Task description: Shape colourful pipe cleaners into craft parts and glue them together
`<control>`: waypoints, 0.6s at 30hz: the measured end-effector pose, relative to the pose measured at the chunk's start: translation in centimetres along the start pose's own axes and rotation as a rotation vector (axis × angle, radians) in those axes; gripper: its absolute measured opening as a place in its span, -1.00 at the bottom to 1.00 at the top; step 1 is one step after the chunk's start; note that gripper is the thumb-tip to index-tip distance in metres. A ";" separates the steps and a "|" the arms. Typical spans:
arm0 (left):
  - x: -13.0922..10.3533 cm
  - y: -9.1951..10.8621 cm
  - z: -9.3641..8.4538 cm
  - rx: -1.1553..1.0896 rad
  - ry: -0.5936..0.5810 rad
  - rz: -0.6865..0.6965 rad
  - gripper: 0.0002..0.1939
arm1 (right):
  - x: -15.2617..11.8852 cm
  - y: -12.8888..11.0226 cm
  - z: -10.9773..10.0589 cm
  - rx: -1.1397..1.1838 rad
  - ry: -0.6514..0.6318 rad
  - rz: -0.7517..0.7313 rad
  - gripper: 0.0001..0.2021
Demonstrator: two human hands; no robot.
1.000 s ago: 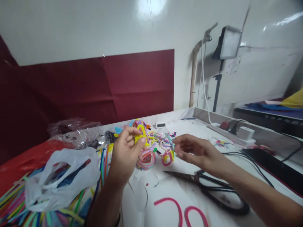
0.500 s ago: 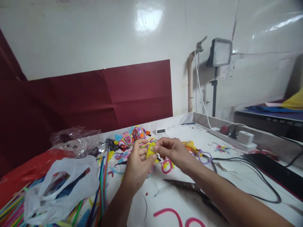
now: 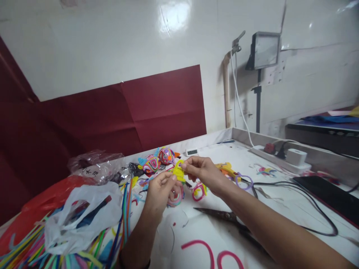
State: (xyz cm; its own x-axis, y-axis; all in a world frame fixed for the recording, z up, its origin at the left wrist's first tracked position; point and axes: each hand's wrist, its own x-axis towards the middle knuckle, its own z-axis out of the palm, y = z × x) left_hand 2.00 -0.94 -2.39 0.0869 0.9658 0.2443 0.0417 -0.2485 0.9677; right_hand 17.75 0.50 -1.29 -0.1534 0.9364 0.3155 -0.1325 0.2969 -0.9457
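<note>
1. The yellow chenille-stem piece (image 3: 178,172) is held up between both hands over the middle of the table; the left hand (image 3: 160,189) pinches its lower left side, and the right hand (image 3: 202,171) pinches its upper right edge
2. It looks bent into a compact form already, yet with fingers at both ends its shaping seems unfinished; how its ends are fixed is too small to tell
3. Just behind sit two coiled, multicoloured ornaments (image 3: 151,164), seemingly complete, while a pink-and-yellow loop (image 3: 198,192) lies separate nearby
4. Dark scissors (image 3: 217,213) lie partly under the right forearm, with curved pink strips (image 3: 200,243) in front and a yellow glue gun (image 3: 227,171) beyond
5. A bundle of loose stems (image 3: 29,244), apparently unworked, spreads beside a white plastic bag (image 3: 81,218)
6. The white table (image 3: 241,151) has a raised rim; maroon paper (image 3: 168,106) covers part of the pale wall (image 3: 112,41) behind, left of a floodlight (image 3: 267,50)
</note>
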 end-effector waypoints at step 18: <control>-0.7 -1.9 -0.2 -0.114 0.161 -0.004 -0.67 | -0.1 3.1 0.9 -0.124 -0.236 0.089 -0.68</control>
State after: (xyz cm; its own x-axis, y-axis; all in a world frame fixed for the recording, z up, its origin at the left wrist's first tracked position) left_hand 1.63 -1.08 -4.41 -0.0741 0.9683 0.2385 -0.0723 -0.2437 0.9671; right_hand 16.49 1.15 -4.21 -0.3846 0.8948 0.2267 0.0101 0.2496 -0.9683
